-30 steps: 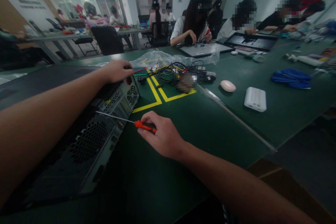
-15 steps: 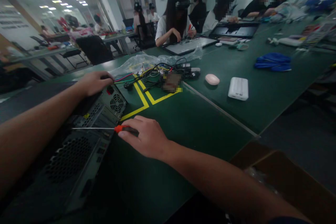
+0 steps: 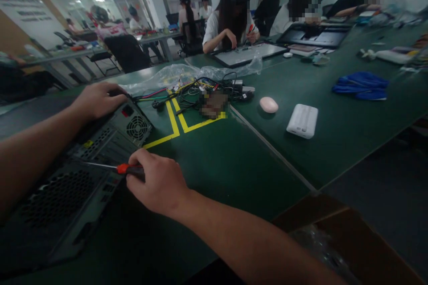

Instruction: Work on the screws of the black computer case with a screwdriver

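Note:
A dark desktop computer case point(image 3: 110, 142) lies at the left with its rear panel, fan grille and ports facing me. My left hand point(image 3: 100, 100) is closed over the upper edge of the case near the power socket. In my right hand point(image 3: 160, 180) is a screwdriver point(image 3: 123, 168) with an orange and black handle, its fingers wrapped round the grip. The thin metal shaft points left across the rear panel. Its tip is close to the panel in shadow; whether it touches a screw I cannot tell.
Beyond the case lie tangled cables point(image 3: 190, 95), clear plastic wrap point(image 3: 163, 75) and yellow tape point(image 3: 160, 141) on the green table point(image 3: 234, 156). A pink rounded object point(image 3: 269, 105), a white power bank point(image 3: 302, 121) and blue cloth point(image 3: 361, 85) lie to the right. A co-worker point(image 3: 230, 22) sits across.
The view has shifted a little, so the case and both hands appear farther left. The screwdriver's shaft now slants more across the panel, with both hands keeping their hold.

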Demonstrator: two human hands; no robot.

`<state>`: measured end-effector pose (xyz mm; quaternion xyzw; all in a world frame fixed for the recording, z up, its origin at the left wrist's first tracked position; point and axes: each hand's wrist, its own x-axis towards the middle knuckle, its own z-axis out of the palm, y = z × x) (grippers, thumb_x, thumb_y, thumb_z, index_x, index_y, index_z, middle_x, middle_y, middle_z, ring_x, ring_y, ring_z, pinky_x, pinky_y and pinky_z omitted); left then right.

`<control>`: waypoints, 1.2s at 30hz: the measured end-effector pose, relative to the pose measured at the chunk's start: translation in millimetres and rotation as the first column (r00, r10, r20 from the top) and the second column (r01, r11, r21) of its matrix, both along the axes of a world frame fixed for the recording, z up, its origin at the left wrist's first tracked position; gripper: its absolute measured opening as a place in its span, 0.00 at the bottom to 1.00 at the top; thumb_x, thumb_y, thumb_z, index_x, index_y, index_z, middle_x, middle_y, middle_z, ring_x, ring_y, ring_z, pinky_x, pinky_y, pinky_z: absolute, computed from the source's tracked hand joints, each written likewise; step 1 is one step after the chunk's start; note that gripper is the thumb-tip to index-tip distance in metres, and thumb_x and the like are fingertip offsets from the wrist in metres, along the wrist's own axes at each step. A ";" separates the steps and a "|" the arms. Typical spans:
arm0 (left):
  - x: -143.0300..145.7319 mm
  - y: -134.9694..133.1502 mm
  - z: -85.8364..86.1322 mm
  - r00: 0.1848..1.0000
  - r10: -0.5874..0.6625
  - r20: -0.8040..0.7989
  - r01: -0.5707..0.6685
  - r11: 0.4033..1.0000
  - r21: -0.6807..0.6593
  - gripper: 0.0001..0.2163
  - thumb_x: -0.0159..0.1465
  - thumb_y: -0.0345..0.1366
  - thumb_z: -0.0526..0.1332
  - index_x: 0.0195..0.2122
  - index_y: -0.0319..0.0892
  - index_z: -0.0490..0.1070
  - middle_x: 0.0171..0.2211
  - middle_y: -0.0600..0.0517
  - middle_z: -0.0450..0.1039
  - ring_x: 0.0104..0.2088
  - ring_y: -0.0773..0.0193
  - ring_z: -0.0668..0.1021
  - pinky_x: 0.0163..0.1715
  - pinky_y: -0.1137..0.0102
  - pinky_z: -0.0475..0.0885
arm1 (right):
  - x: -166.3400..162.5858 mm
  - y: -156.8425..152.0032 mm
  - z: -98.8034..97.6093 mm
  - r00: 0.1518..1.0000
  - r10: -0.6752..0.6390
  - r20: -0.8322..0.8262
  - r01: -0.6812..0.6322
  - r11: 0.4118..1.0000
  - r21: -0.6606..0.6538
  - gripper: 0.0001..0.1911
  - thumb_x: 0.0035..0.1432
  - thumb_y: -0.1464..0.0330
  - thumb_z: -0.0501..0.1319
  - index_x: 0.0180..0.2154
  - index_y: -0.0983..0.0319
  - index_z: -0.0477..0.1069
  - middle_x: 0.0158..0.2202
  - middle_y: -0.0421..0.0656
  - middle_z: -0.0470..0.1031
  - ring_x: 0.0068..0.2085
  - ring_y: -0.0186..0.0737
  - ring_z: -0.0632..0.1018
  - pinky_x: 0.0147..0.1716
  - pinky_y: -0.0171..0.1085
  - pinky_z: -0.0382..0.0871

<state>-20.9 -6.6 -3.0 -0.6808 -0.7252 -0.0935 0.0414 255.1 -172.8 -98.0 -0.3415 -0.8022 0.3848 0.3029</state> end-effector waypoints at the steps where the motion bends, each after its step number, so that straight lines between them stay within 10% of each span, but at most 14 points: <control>1: -1.4 -0.7 -1.5 0.999 -0.019 0.043 0.018 0.999 0.027 0.26 0.64 0.62 0.60 0.52 0.54 0.88 0.60 0.59 0.91 0.63 0.37 0.83 0.68 0.50 0.76 | -0.4 -0.4 -0.8 1.000 0.006 -0.004 -0.006 1.000 -0.011 0.12 0.79 0.59 0.66 0.58 0.54 0.77 0.57 0.46 0.91 0.53 0.53 0.91 0.49 0.47 0.84; 14: 16.1 -10.5 2.2 1.000 -0.027 0.009 0.027 1.000 -0.012 0.38 0.67 0.56 0.57 0.68 0.35 0.85 0.66 0.47 0.86 0.62 0.47 0.80 0.68 0.54 0.73 | -2.0 -5.5 -7.6 0.995 -0.061 -0.077 0.059 0.998 -0.036 0.08 0.75 0.62 0.70 0.52 0.51 0.75 0.48 0.43 0.89 0.48 0.52 0.89 0.48 0.46 0.80; 25: 16.7 3.1 -3.2 0.998 -0.048 0.048 0.046 0.998 0.042 0.32 0.67 0.51 0.58 0.65 0.46 0.89 0.65 0.40 0.88 0.67 0.40 0.83 0.68 0.53 0.77 | 1.0 -4.6 -14.1 0.980 -0.135 -0.143 0.147 0.986 0.078 0.05 0.74 0.62 0.70 0.49 0.54 0.78 0.43 0.42 0.89 0.40 0.45 0.85 0.42 0.43 0.73; 32: 5.2 36.2 18.0 0.959 -0.282 0.028 0.277 0.912 -0.303 0.32 0.68 0.52 0.58 0.66 0.44 0.87 0.60 0.44 0.87 0.69 0.38 0.81 0.71 0.50 0.72 | 8.5 2.0 -17.2 0.955 -0.150 -0.255 0.194 0.968 0.157 0.07 0.73 0.61 0.72 0.46 0.57 0.84 0.42 0.43 0.90 0.40 0.44 0.87 0.43 0.43 0.79; 36: 6.1 33.1 4.5 0.957 -0.282 0.068 0.288 0.951 -0.109 0.36 0.67 0.59 0.64 0.70 0.44 0.83 0.65 0.39 0.84 0.71 0.29 0.78 0.71 0.45 0.71 | 12.2 5.2 -15.8 0.959 -0.199 -0.202 0.236 0.955 0.178 0.08 0.73 0.60 0.72 0.45 0.57 0.87 0.39 0.43 0.90 0.35 0.42 0.85 0.38 0.42 0.79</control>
